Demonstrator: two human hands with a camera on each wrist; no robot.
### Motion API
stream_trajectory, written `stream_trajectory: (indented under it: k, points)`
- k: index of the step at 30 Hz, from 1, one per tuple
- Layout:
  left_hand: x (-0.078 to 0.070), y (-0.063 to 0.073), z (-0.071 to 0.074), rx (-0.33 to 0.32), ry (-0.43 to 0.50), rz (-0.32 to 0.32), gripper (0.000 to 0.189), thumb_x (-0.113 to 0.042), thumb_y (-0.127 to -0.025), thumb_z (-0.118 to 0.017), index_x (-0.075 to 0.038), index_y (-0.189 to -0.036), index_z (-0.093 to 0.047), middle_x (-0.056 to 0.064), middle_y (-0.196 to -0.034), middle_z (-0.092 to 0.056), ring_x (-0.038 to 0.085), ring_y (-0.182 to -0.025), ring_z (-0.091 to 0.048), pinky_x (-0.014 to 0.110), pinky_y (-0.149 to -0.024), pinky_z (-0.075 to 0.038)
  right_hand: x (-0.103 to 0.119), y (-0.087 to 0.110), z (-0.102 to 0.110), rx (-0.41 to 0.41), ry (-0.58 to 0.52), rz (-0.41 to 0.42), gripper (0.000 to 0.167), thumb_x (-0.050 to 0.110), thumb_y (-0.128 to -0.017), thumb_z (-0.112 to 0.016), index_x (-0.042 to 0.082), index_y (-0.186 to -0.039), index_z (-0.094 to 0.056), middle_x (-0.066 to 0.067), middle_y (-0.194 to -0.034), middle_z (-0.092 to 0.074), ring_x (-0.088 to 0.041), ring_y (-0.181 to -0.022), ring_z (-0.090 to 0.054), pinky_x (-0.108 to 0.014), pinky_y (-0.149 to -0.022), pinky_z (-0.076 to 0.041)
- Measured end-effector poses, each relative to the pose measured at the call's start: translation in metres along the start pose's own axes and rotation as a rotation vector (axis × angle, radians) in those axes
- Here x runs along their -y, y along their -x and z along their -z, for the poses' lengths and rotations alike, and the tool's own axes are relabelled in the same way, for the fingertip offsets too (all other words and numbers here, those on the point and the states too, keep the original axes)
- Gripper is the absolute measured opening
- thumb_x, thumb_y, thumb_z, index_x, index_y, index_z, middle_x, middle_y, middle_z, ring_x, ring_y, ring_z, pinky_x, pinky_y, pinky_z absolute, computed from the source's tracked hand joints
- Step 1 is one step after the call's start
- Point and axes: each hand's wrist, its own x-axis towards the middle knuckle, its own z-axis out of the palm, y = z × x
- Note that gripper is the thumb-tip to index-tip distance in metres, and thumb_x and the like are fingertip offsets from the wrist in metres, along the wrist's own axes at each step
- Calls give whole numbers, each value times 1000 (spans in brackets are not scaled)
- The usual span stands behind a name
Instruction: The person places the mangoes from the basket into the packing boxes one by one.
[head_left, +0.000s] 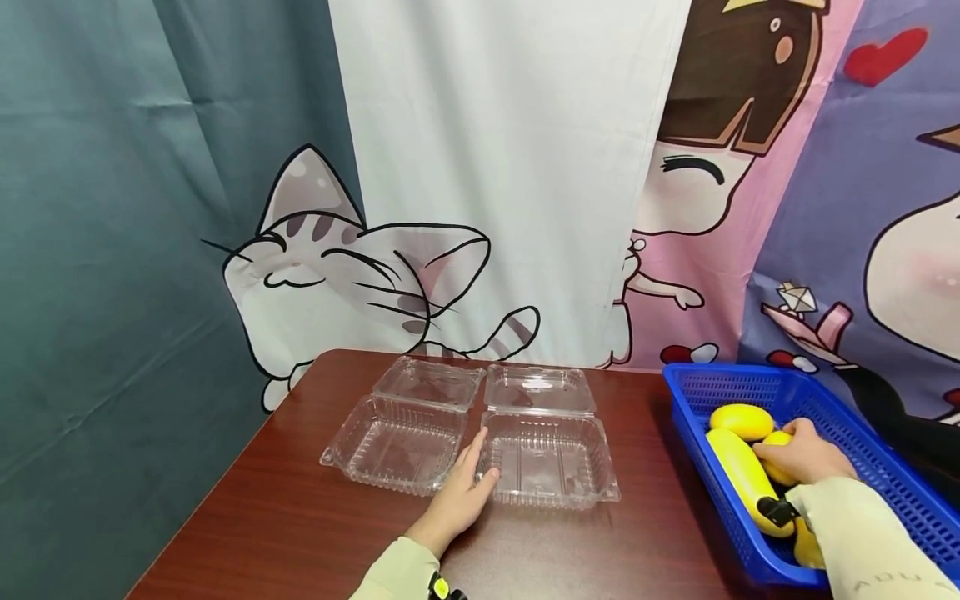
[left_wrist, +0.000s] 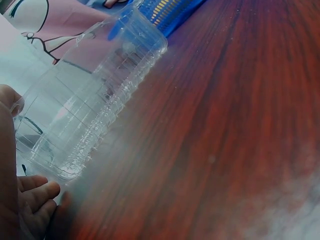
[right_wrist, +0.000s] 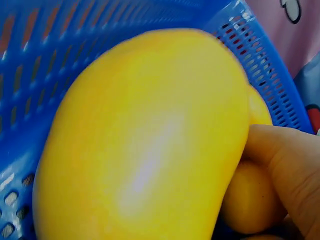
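Two clear plastic clamshell boxes lie side by side with lids folded back, a left box (head_left: 405, 446) and a right box (head_left: 551, 467). My left hand (head_left: 457, 500) lies at the front left corner of the right box with its fingers extended; in the left wrist view the thumb (left_wrist: 10, 97) is right at the rim. My right hand (head_left: 813, 454) reaches into the blue basket (head_left: 678, 396) and grips a rounded yellow fruit (head_left: 777, 454), partly hidden by the hand. Beside it lies a long yellow fruit (head_left: 746, 479), which looms large in the right wrist view.
Another yellow fruit (head_left: 741, 422) sits toward the back of the basket, and a further one (head_left: 808, 546) shows near its front under the right sleeve. Boxes and basket stand on a reddish-brown wooden table (head_left: 300, 517). A cartoon-printed curtain (head_left: 510, 167) hangs close behind.
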Motion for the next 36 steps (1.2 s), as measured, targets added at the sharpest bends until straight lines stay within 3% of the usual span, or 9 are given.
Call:
stream_trajectory:
  k: [8, 13, 19, 25, 29, 36]
  points:
    - [1, 1, -1, -9, 8, -4, 67, -29, -102, -54, -12, -161, -25, 24, -154, -39, 44, -136, -45, 66, -106, -37, 11, 9, 13, -102, -131, -32, 104, 72, -87, -57, -11, -142, -23, -41, -118, -44, -54, -98, -48, -59, -76, -46]
    - [1, 1, -2, -17, 19, -22, 67, -26, -102, -54, -11, -160, -26, 25, -152, -41, 44, -135, -47, 65, -105, -38, 24, 16, 23, -133, -151, -21, 109, 75, -86, -55, -9, -145, -20, -40, -120, -43, -54, -99, -47, -60, -75, -46]
    - [3, 1, -3, -31, 11, -47, 66, -25, -102, -54, -9, -160, -27, 26, -151, -43, 45, -134, -47, 66, -105, -38, 60, 24, 31, -217, -103, 144, 99, 69, -89, -57, -8, -143, -26, -40, -119, -47, -52, -96, -51, -59, -74, -46]
    - [3, 0, -2, -29, 10, -35, 66, -26, -102, -54, -10, -160, -27, 25, -151, -43, 44, -133, -48, 66, -104, -39, 117, 37, 33, -274, -72, 308, 87, 62, -89, -63, -2, -140, -33, -33, -113, -56, -42, -87, -57, -44, -65, -48]
    - [3, 1, -2, -24, 11, -20, 66, -26, -102, -54, -12, -161, -26, 24, -152, -43, 44, -134, -47, 66, -105, -39, 153, 49, 26, -302, -77, 403, 78, 59, -88, -66, 3, -136, -41, -25, -105, -61, -34, -80, -59, -35, -60, -44]
    - [1, 1, -2, -35, 6, -37, 65, -25, -102, -55, -10, -160, -28, 24, -152, -43, 45, -136, -45, 66, -106, -37, 201, 69, -7, -290, -19, 553, 68, 48, -82, -75, 8, -130, -48, -20, -104, -59, -31, -81, -57, -37, -61, -44]
